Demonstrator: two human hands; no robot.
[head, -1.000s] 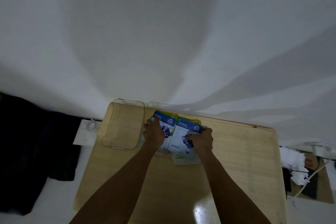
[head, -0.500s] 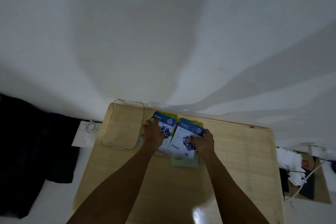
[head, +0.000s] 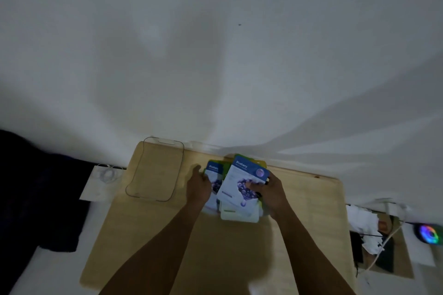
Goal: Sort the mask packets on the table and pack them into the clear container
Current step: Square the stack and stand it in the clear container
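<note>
While right hand [head: 273, 193] pinches 1 blue-white Blueberry mask packet [head: 242, 187], left hand [head: 199, 189] lies spread on another [head: 215, 181]; clear container [head: 155, 170] nr bench [head: 299, 223] corner, bare wood alongside.

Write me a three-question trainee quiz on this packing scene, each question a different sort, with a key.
1. True or false: the clear container already holds packets.
2. Which hand grips the tilted Blueberry packet? A) left hand B) right hand C) neither
3. Fill in: the container sits to the ____ of the packet pile on the wooden table.

Key: 1 false, it looks empty; 2 B; 3 left.
</note>
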